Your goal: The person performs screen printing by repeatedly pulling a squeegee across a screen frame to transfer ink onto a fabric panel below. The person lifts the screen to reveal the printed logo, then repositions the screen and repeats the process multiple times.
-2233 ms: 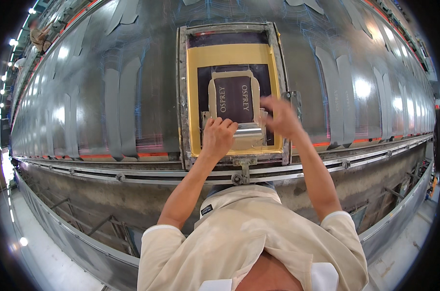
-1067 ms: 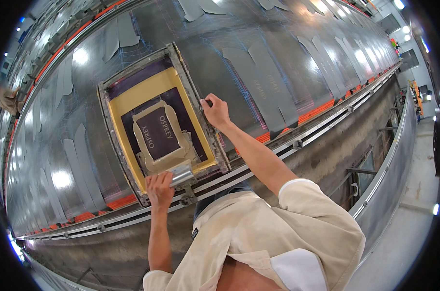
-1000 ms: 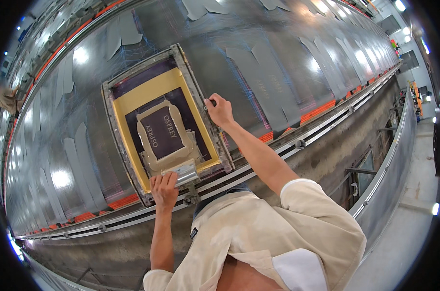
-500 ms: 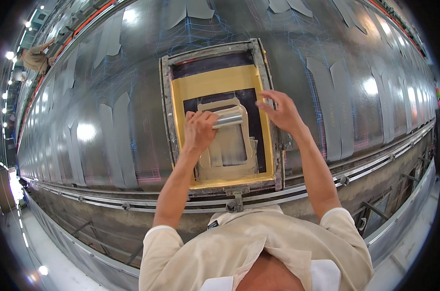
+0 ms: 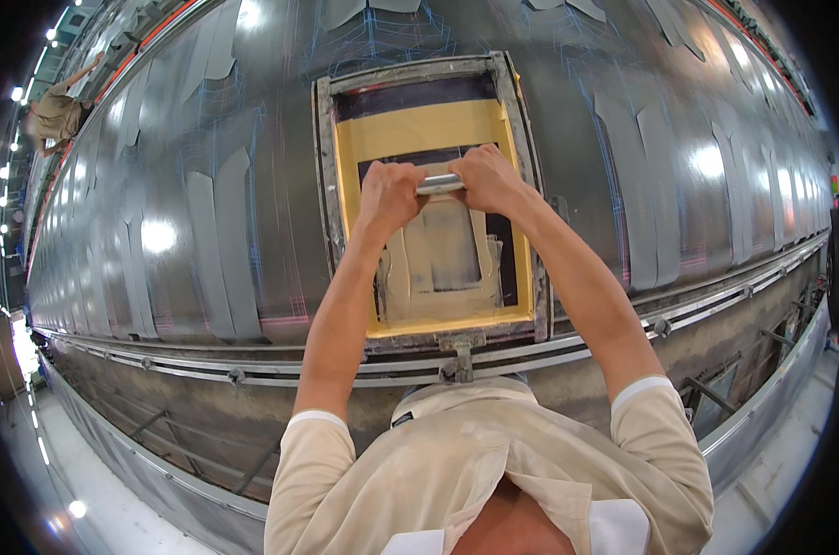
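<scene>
A silver squeegee [image 5: 440,184] spans the upper part of the printing area inside a screen printing frame [image 5: 324,166]. Around its left end my left hand [image 5: 391,195] is closed, and my right hand [image 5: 491,180] is closed on its right end. Below the squeegee, beige ink [image 5: 396,268] lies on the mesh in thick ridges at both sides, with a thinner, greyish patch [image 5: 452,245] in the middle. Yellow tape [image 5: 419,132] lines the frame's inside. The squeegee's lower edge is hidden by my hands and the bar.
Grey cut fabric pieces [image 5: 218,250] lie in rows on the long dark table [image 5: 567,240], some marked with blue and pink lines. A metal rail [image 5: 586,350] with a clamp [image 5: 458,359] runs along the near edge. Another person [image 5: 57,116] stands at the far left side.
My right hand has come down from open in the air onto the squeegee's right end. Both hands and the squeegee have moved farther from me on the screen.
</scene>
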A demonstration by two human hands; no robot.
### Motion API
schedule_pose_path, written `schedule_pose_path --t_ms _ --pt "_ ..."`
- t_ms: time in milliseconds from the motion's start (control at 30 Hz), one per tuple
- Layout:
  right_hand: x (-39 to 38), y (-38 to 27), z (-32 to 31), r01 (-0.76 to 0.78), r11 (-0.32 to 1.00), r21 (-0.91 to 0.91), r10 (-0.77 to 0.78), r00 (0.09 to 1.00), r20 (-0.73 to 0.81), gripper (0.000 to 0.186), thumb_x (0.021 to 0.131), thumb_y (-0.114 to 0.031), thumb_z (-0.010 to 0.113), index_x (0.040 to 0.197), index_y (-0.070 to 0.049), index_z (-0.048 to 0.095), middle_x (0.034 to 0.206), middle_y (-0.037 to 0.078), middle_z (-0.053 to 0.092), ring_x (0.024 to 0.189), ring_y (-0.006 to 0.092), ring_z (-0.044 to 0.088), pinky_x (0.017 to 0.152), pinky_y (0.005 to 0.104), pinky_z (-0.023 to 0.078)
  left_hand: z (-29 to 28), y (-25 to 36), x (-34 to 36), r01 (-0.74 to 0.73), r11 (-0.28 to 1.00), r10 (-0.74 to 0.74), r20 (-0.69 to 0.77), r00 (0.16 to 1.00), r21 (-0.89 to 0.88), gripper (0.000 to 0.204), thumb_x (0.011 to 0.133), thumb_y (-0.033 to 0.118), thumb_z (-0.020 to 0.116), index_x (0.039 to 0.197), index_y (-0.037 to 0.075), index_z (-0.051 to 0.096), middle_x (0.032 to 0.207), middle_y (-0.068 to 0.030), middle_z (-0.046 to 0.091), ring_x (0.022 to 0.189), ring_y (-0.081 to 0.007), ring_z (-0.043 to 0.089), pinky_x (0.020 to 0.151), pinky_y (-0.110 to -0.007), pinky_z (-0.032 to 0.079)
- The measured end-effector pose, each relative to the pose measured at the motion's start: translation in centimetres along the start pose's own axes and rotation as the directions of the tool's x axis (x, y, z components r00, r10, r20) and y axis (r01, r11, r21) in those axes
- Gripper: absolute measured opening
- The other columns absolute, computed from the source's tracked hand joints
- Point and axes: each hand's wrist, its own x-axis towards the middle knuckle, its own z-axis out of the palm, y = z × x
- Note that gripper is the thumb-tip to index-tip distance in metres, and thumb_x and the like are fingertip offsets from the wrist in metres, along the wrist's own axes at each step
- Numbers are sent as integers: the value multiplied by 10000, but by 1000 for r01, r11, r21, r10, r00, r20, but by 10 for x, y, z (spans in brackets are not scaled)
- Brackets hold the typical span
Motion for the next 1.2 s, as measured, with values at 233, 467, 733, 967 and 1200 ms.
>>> schedule_pose_path --t_ms 233,467,733,967,1200 --pt "-126 -51 46 70 995 76 -63 994 -85 307 773 -255 828 993 -71 717 949 130 716 987 327 671 1009 453 440 26 68 -125 -33 998 31 31 999 59 268 685 134 834 937 139 743 950 -34 727 874 -254 675 840 -408 454" --pt "-124 30 23 -454 868 200 455 568 -685 444 918 -430 714 1202 -90 687 1111 149 722 1105 382 649 974 474 483 18 76 -143 -4 994 -1 43 999 107 319 687 149 826 990 140 726 1037 -12 714 989 -225 655 905 -399 432" --pt "-128 48 33 -524 627 577 771 521 -366 384 970 -388 692 943 -6 689 841 137 674 766 262 616 739 383 487 18 68 -169 0 997 1 -10 1000 75 330 691 78 758 1012 137 706 1073 -18 706 994 -226 649 922 -406 435" --pt "-58 -33 76 -355 727 588 668 563 -487 312 979 -319 680 886 -21 676 816 140 667 741 262 633 704 386 497 -38 -26 -208 28 999 -24 -135 991 32 229 736 78 710 955 145 709 932 -9 676 920 -228 634 890 -410 446" --pt "78 -239 140 -127 635 762 679 562 -473 269 950 -275 686 901 -14 642 848 214 669 805 443 657 687 451 498 -143 -200 -300 88 992 -77 -126 989 89 256 687 113 826 934 125 761 938 -18 749 925 -239 687 855 -399 466"
